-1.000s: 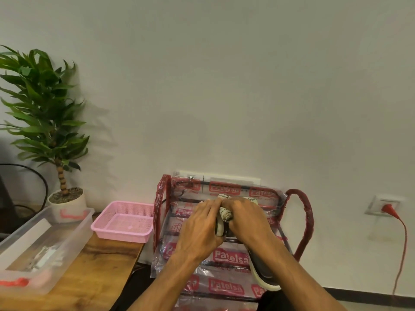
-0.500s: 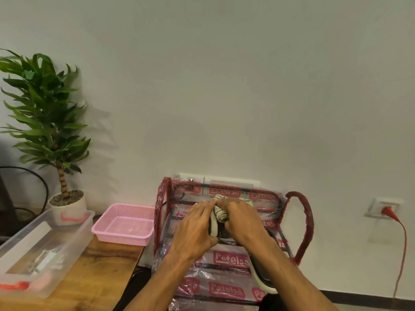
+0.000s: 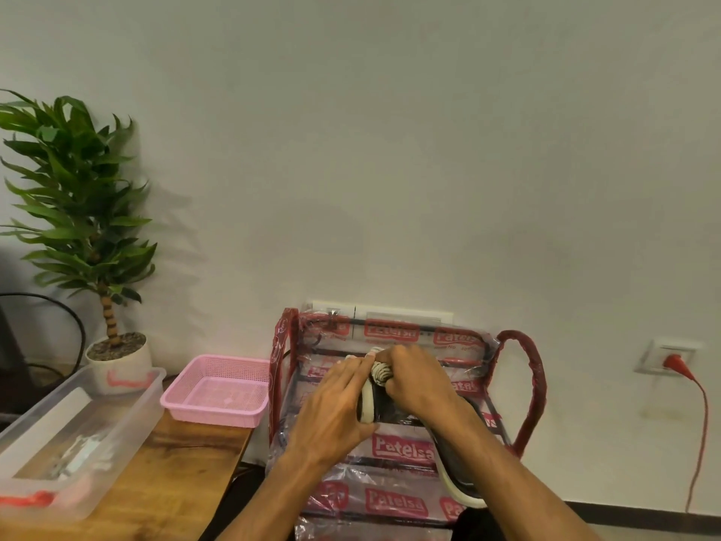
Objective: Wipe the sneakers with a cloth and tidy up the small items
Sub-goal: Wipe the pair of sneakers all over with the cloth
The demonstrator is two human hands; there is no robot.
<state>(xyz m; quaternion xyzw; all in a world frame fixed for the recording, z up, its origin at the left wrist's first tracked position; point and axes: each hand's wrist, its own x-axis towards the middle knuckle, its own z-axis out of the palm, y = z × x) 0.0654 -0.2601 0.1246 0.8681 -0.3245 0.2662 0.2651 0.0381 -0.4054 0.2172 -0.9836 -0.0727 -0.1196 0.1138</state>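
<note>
A black sneaker [image 3: 367, 404] with a white sole lies on the top shelf of a red shoe rack [image 3: 527, 388] wrapped in printed plastic. Its toe end sits between my hands, and its heel end shows below my right forearm. My left hand [image 3: 334, 411] grips the toe end from the left. My right hand [image 3: 418, 380] is closed over a bunched, striped grey cloth [image 3: 381, 372] pressed on top of the toe. Most of the sneaker's upper is hidden by my right wrist.
A wooden table [image 3: 164, 474] stands left of the rack. On it are a pink mesh basket [image 3: 183, 396], a clear plastic bin [image 3: 128, 415] with small items, and a potted plant [image 3: 78, 212]. A red plug [image 3: 674, 361] and cord hang from a wall socket at right.
My two hands and the cloth have shifted slightly to the left on the sneaker's toe. Nothing was taken up or let go.
</note>
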